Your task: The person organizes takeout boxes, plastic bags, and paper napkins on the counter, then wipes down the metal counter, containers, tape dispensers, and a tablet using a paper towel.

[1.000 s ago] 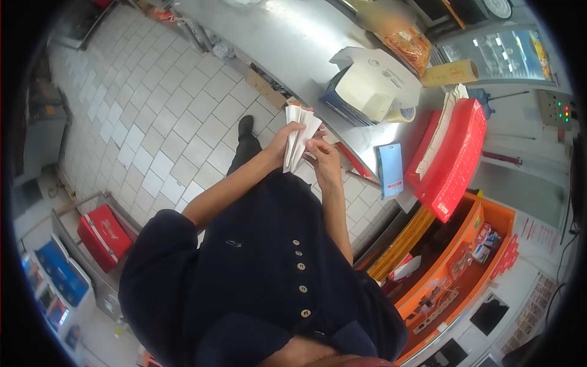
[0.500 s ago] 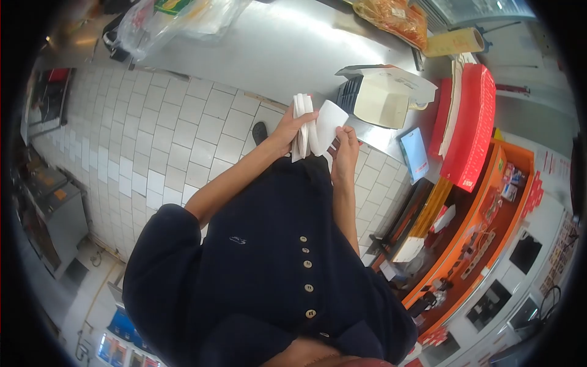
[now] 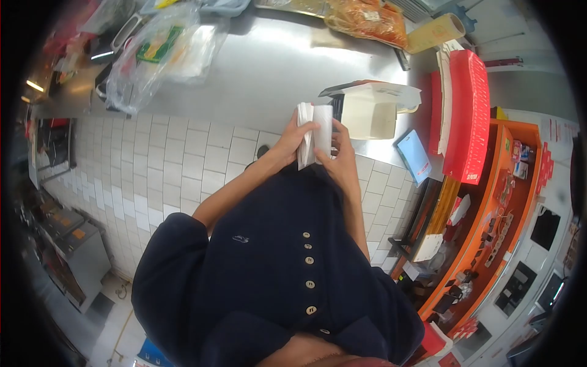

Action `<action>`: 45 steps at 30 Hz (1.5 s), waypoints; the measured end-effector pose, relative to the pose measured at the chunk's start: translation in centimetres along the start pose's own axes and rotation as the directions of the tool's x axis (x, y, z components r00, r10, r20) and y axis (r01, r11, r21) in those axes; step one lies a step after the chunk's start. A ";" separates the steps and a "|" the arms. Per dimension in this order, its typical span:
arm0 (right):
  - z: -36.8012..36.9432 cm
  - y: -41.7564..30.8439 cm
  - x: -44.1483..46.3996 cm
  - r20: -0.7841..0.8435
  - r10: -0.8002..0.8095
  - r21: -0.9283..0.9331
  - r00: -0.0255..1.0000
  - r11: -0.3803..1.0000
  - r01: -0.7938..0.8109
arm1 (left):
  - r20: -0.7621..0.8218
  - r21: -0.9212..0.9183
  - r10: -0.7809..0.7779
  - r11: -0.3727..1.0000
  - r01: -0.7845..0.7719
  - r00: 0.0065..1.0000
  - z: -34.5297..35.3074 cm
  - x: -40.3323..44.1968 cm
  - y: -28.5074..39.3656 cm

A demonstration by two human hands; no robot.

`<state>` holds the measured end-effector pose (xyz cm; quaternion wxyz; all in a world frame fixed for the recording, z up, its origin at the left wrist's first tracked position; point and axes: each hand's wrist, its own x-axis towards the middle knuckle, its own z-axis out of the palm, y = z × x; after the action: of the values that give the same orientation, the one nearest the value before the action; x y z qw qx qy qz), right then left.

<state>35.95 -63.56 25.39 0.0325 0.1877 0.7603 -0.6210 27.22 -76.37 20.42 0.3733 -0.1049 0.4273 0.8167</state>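
Since the frame half a second ago, our right hand (image 3: 342, 153) has drawn in, bringing the outer white sheet (image 3: 323, 125) from a slanted, fanned-out position to nearly upright beside the paper stack (image 3: 304, 140). From the head view, the only one we have, we now also see more of the clear plastic bag (image 3: 137, 79) on the steel counter (image 3: 263, 73).

Just beyond our right hand, an open carton (image 3: 373, 119) stands on the counter, its flap raised; to its right are a light-blue packet (image 3: 414, 154) near the edge and a tall red box (image 3: 468, 116). Farther back we see a yellowish roll (image 3: 435, 33) and an orange-toned packaged item (image 3: 367, 24). To our right runs an orange shelf unit (image 3: 507, 214) with small items in it, and below the counter lies pale tiled floor (image 3: 195, 150).

We hold the stack in front of our dark shirt (image 3: 269, 263), near the counter's edge. Our left hand (image 3: 290, 142) is clamped on it, thumb across the front; our right thumb and fingers pinch the outer sheet. The stack looks white, narrow and layered; any print on it is too small to read.
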 end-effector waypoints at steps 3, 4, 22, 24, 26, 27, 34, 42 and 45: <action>-0.1 1.6 1.3 -0.117 -0.038 -0.023 0.992 0.999 0.035 | 0.073 0.141 0.039 0.989 -0.049 0.997 0.9 1.4 -1.2; -0.9 1.3 1.2 -0.153 -0.101 -0.096 0.983 0.992 0.087 | 0.042 0.248 0.132 0.959 -0.139 0.990 0.7 1.8 -1.5; -21.0 18.4 -2.4 -0.744 0.114 0.136 0.659 0.991 -0.019 | -0.149 0.810 0.165 0.585 0.025 0.975 2.4 9.4 -6.7; -21.3 19.3 -1.3 -0.754 0.178 0.268 0.632 0.962 0.050 | -0.174 0.745 0.108 0.665 0.059 0.979 2.5 8.5 -6.1; -23.2 21.3 0.3 -0.724 0.161 0.206 0.670 0.978 -0.013 | -0.195 0.667 0.054 0.740 0.092 0.979 3.0 6.9 -5.1; -24.1 22.1 1.1 -0.691 0.145 0.140 0.709 0.988 -0.066 | -0.227 0.623 0.082 0.778 0.080 0.970 3.5 5.5 -4.5; -24.4 14.1 11.2 -0.133 -0.257 -0.757 0.957 0.650 0.069 | -0.404 0.502 0.254 0.865 -0.019 0.879 -2.0 -2.6 -2.5; -28.8 14.6 14.4 -0.143 -0.412 -0.736 0.900 0.652 0.182 | -0.679 0.467 0.452 0.874 -0.135 0.578 -6.1 -11.8 -2.6; -30.8 16.5 15.2 -0.064 -0.254 -0.774 0.965 0.623 0.112 | -0.738 0.426 0.440 0.892 -0.153 0.512 -6.6 -14.1 -4.0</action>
<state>32.91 -27.82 12.73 -0.0186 0.1291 0.9659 -0.2235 38.91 -87.41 20.77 -0.0038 -0.3355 0.6833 0.6485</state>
